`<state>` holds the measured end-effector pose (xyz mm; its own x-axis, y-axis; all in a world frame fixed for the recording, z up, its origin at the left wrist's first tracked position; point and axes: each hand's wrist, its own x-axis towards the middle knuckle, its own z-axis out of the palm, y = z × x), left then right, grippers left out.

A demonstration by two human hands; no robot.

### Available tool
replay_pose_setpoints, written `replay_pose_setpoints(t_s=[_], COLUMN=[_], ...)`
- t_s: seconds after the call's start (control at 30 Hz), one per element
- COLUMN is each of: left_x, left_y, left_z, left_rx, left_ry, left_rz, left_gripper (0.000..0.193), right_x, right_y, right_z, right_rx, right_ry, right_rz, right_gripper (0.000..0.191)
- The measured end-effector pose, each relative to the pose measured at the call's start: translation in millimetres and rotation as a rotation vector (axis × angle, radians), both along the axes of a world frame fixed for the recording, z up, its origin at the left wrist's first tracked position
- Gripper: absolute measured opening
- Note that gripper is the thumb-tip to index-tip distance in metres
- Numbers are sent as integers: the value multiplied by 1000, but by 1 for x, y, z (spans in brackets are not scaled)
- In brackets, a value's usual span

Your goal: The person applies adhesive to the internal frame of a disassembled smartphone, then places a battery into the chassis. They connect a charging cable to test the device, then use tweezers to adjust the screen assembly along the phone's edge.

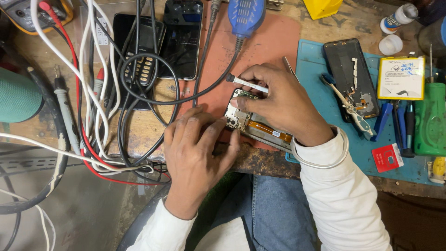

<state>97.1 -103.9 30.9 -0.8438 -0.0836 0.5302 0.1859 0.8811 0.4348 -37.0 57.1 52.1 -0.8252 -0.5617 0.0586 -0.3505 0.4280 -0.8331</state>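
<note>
Two hands work over an opened phone (pixel 253 122) that lies with its back off on a reddish mat (pixel 274 46) at the near edge of the workbench (pixel 139 125). The phone's circuit board and an orange flex strip show between the hands. The left hand (pixel 197 148) rests just left of the phone, its fingers curled together and pressing down on the phone's near corner beside the camera module. The right hand (pixel 283 104) lies over the phone's upper edge, fingers closed around a slim white tool (pixel 246 83) with a dark tip; the tip points left, above the phone's top corner. A metal bangle (pixel 320 160) sits on the right wrist.

Right of the phone, on a blue mat (pixel 344 135), lie a second stripped phone frame (pixel 350 76), a blue-handled brush (pixel 346 104) and a yellow-edged battery (pixel 401 78). Further right of the phone stands a green tool (pixel 429 121), with a small red card (pixel 388 157) near it. Behind the phone lies a blue corded handpiece (pixel 245 16). Left of the phone, a dark smartphone (pixel 182 39) and a keypad phone (pixel 139 51) lie under a tangle of black, white and red cables (pixel 93 93).
</note>
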Motion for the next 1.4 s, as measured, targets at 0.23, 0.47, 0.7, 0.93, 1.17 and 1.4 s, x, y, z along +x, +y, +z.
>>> replay_pose_setpoints(t_s=[0.23,0.47,0.7,0.93,1.17,1.4], left_x=[-4,-3,-3,-6,-8,-13], left_y=[-1,-4,-4,7,16,13], left_z=[9,4,17,15,4,5], left_rx=[-99,-138,-120,-124,-108,-150], left_ry=[-15,23,14,13,17,-37], left_rz=[15,-84,-94,-90,-97,-116], left_gripper=[36,37,40,39,42,48], right_x=[-1,14,13,-12,-14,-11], right_y=[-12,-9,2,9,14,6], right_z=[7,14,16,1,-11,-7], right_rx=[10,183,50,23,1,31], right_ry=[10,419,380,-21,-47,80], right_rz=[-16,-1,67,-153,-151,-152], right_gripper=[36,28,22,22,23,25])
